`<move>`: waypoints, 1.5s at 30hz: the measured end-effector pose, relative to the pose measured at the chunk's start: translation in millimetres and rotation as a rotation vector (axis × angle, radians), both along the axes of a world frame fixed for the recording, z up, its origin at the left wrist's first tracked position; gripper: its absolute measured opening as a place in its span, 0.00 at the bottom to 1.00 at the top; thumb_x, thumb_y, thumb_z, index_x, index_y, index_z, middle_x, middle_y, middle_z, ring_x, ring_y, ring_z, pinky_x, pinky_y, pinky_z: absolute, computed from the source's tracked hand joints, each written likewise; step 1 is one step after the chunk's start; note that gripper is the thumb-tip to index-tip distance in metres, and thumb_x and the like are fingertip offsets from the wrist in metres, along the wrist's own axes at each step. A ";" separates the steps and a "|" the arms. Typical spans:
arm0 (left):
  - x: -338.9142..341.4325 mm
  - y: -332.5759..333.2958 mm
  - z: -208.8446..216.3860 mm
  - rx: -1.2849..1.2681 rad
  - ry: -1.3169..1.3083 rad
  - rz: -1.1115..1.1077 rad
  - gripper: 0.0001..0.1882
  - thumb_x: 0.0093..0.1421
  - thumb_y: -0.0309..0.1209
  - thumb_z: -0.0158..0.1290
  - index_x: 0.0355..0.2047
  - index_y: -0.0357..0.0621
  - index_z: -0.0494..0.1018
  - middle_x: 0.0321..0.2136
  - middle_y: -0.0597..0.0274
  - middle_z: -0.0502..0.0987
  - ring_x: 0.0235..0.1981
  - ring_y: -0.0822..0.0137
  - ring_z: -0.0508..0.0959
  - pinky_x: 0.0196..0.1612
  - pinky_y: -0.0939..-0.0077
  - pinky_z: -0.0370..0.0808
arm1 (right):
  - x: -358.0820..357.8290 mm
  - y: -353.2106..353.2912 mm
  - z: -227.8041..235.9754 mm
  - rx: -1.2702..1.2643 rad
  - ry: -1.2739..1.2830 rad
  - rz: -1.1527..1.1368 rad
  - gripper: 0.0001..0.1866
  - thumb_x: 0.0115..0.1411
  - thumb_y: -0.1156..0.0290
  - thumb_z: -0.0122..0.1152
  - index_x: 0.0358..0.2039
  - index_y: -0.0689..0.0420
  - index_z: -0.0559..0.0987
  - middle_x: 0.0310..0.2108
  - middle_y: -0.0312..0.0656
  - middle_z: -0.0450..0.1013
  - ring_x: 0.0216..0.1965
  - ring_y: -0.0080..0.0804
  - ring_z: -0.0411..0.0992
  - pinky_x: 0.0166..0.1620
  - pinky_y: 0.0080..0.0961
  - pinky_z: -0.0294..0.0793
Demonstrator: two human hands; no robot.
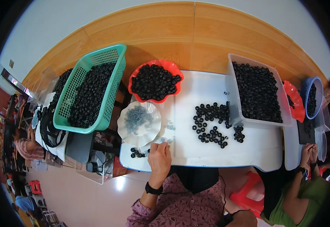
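My left hand (160,159), with a black band at the wrist, is over the front left of the white table (187,151). Its fingers are curled and pinched together; whatever they hold is too small or hidden to make out. Just left of it lie several small black ring-shaped parts (136,153). Beyond the fingers, small clear pieces (166,139) are scattered beside a white wavy-rimmed plate (121,130) with a heap of similar translucent bits (136,119). My right hand does not show.
A red scalloped bowl (179,75) of black parts stands behind the plate. Left is a green basket (114,94) of them; right, a clear bin (261,122). Loose black parts (210,113) lie mid-table. At right, a person's hands (310,155) work near a blue basket (306,85).
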State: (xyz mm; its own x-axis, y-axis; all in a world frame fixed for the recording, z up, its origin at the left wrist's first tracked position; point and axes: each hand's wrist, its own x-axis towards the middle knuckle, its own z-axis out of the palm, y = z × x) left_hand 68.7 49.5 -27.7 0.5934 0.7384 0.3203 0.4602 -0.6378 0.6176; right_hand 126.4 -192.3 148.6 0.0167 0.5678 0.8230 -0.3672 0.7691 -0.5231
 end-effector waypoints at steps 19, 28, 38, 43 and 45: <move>29.4 2.1 4.7 0.060 0.116 -0.034 0.10 0.55 0.28 0.57 0.38 0.49 0.79 0.28 0.54 0.70 0.27 0.53 0.75 0.27 0.60 0.73 | 27.7 15.0 -17.3 -0.115 0.013 0.226 0.08 0.61 0.72 0.59 0.26 0.61 0.76 0.25 0.43 0.67 0.21 0.34 0.66 0.22 0.29 0.61; 34.6 -1.0 -7.8 0.067 0.053 -0.020 0.03 0.55 0.29 0.57 0.31 0.50 0.78 0.27 0.54 0.70 0.25 0.50 0.75 0.27 0.57 0.72 | 32.7 12.1 -41.5 -0.275 -0.020 0.243 0.09 0.58 0.72 0.65 0.36 0.61 0.77 0.31 0.43 0.72 0.26 0.36 0.71 0.25 0.30 0.68; 29.2 0.9 -5.1 0.074 0.073 0.015 0.05 0.57 0.25 0.55 0.34 0.43 0.72 0.31 0.50 0.68 0.27 0.48 0.74 0.28 0.56 0.72 | 39.9 2.1 -95.2 -0.808 0.147 -0.338 0.08 0.55 0.81 0.64 0.37 0.64 0.79 0.31 0.43 0.75 0.30 0.27 0.73 0.34 0.21 0.71; 24.4 -1.2 3.7 0.022 0.005 0.016 0.07 0.58 0.23 0.55 0.36 0.40 0.70 0.33 0.49 0.67 0.31 0.46 0.73 0.32 0.56 0.72 | 41.2 5.3 -134.5 -1.069 0.556 -0.925 0.04 0.57 0.79 0.62 0.33 0.65 0.78 0.30 0.38 0.74 0.28 0.20 0.71 0.32 0.15 0.68; 22.7 -0.1 2.8 0.028 -0.001 0.001 0.06 0.58 0.24 0.54 0.36 0.40 0.71 0.33 0.49 0.67 0.33 0.47 0.73 0.34 0.56 0.72 | 40.8 9.9 -145.4 -1.139 0.486 -1.108 0.04 0.58 0.78 0.62 0.33 0.65 0.78 0.30 0.37 0.74 0.28 0.19 0.70 0.31 0.15 0.69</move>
